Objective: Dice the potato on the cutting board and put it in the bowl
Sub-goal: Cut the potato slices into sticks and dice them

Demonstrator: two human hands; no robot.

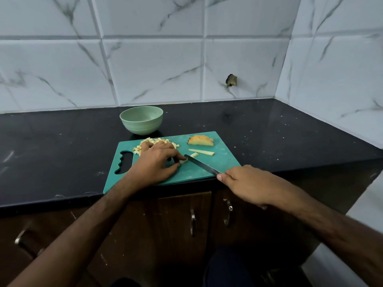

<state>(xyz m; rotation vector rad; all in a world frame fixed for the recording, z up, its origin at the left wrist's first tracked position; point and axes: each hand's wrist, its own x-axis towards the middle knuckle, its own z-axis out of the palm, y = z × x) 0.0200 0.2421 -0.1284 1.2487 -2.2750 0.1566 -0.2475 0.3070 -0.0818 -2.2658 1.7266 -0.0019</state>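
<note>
Both forearms came in from the bottom edge, over the brown cabinet doors (186, 220). Right hand (246, 183) was wrapped around the knife (202, 163) handle at the board's near right edge; blade ran up-left, tip down at the potato strip (189, 158). Left hand (154, 162) lay palm-down on the teal cutting board (223, 160), fingertips (179, 158) pinching the strip's near-left end right beside the blade.

Key relation: the strip's long axis ran near-left to far-right, blade crossing it roughly square-on, fingertips touching or nearly touching the steel. Any next cut would likely need those fingers backed off left along the strip.

Stock on the board: diced pile (154, 142) behind the left hand, two more strips (202, 152) just beyond the blade, sliced potato half (201, 140) at the far edge, uncut into strips.

Green bowl (141, 120) sat on the black counter (279, 131) just behind the board, looked empty. Judged roughly midway: dicing ongoing, transfer not started.
</note>
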